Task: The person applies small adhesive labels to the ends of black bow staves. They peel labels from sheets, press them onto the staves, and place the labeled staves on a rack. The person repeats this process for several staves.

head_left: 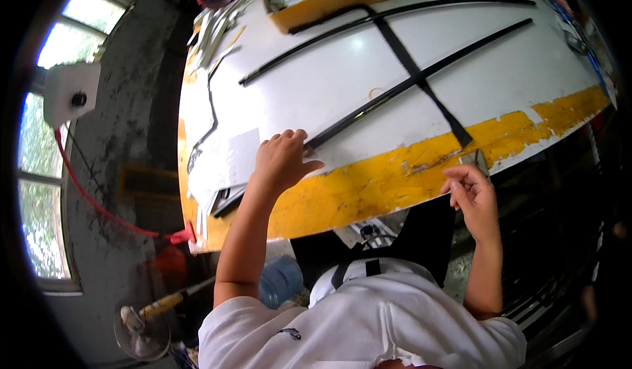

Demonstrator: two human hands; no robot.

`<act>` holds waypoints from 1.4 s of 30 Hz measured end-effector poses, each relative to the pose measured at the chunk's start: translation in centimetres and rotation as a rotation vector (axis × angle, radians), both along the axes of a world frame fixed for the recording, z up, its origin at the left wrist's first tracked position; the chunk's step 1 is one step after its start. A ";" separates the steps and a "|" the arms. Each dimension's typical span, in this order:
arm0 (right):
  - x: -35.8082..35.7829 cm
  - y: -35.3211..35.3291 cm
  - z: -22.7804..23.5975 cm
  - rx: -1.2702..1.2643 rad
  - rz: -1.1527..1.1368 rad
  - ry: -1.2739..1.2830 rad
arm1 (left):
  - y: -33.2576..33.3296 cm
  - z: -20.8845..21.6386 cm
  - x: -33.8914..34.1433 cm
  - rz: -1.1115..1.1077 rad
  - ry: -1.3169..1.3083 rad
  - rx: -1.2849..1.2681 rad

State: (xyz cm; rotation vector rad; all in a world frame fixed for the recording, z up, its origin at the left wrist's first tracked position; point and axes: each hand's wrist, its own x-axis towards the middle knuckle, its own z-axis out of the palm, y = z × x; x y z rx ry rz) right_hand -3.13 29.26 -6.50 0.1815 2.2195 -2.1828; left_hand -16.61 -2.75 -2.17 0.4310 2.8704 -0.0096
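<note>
Left hand point(283, 158) is palm down over the near-left part of the table point(368, 191), fingers bent, thumb spread away from them. It's right at the near end of the lower black strip point(368, 110); can't tell if the fingertips touch it. Right hand point(473, 194) is at the table's near edge, fingers loosely curled, thumb close to them, next to a small metal piece point(475, 161); can't tell whether it pinches that.

Lower black strip lies slanted across the white top, running up to the right and crossing over a flat dark strap point(398, 48). Upper black strip point(309, 42) lies farther back, well apart from both hands, also crossing the strap near its bend. Cardboard box point(329, 8) with stuff inside sits at the far side. White sheets point(238, 155) lie just beside the left hand; white strips point(214, 32) are piled at far left.
</note>
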 end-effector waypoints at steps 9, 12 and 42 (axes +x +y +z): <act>0.0 -2.7 0.3 0.373 0.017 0.178 | -3.5 -1.3 6.3 0.170 0.114 0.329; 0.0 -1.5 1.4 0.764 -0.156 0.445 | -2.4 1.4 9.0 0.042 0.286 0.311; -1.3 -4.1 3.2 1.175 0.051 1.080 | -9.7 2.5 20.9 0.013 0.260 0.516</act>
